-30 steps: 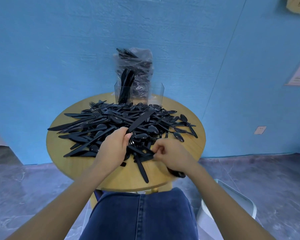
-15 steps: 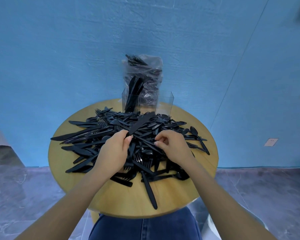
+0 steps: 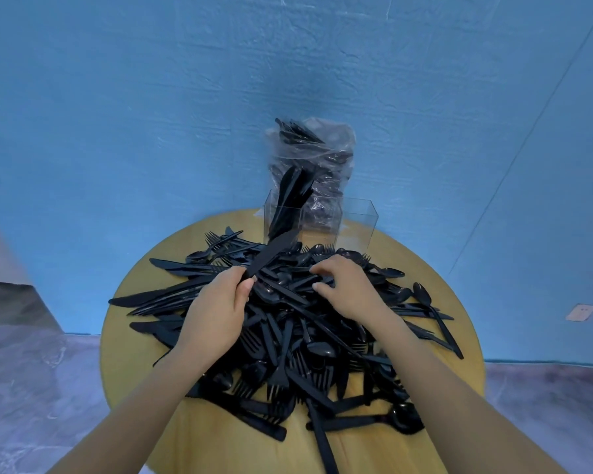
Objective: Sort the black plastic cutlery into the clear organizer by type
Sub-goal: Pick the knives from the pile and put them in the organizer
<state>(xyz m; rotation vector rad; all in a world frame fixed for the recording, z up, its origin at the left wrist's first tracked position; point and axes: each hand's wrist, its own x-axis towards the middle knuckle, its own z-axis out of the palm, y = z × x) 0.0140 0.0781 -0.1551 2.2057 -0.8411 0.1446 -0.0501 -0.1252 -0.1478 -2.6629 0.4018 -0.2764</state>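
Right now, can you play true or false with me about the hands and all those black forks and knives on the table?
1. The left hand holds a knife. True.
2. The clear organizer is full in every compartment. False: only its left compartment holds cutlery.
3. The table is round and wooden. True.
4. The right hand is lifted high above the pile. False: it rests on the pile.

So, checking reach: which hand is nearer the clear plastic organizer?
Left. The left hand, holding a black plastic knife, sits below the organizer; right hand lies slightly lower.
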